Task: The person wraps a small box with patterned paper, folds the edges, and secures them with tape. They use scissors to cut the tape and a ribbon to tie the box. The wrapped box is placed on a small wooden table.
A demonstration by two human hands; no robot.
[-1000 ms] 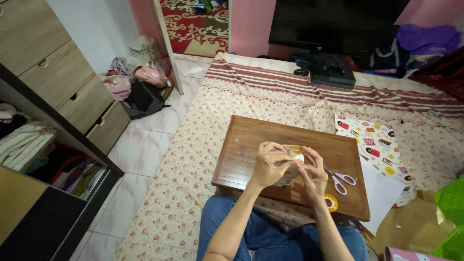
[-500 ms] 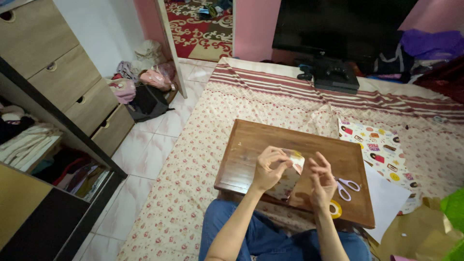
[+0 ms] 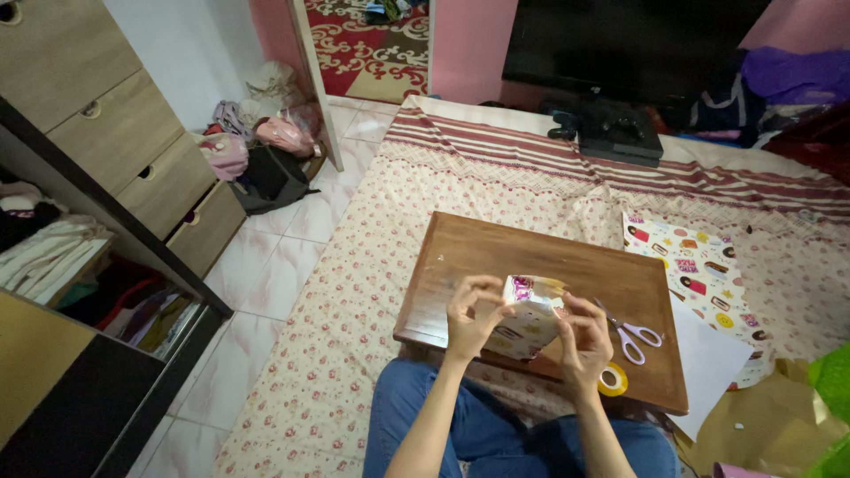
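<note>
A small box wrapped in patterned paper (image 3: 529, 319) is held above the near edge of a low wooden table (image 3: 496, 257). My left hand (image 3: 471, 317) grips its left side, fingers curled over the top. My right hand (image 3: 584, 341) presses against its right side. Scissors with pale handles (image 3: 633, 336) lie on the table just right of my right hand. A yellow roll of tape (image 3: 612, 379) sits near the table's front right corner.
A sheet of patterned wrapping paper (image 3: 699, 274) lies right of the table on a floral cloth (image 3: 354, 292). A wooden drawer unit (image 3: 133, 150) and shelves stand at left. Bags (image 3: 257, 150) lie on the tiled floor; a dark console (image 3: 620, 133) sits beyond.
Both hands have closed in on the wrapped box again; my right hand, spread on the table half a second ago, has come back against the box's right side.
</note>
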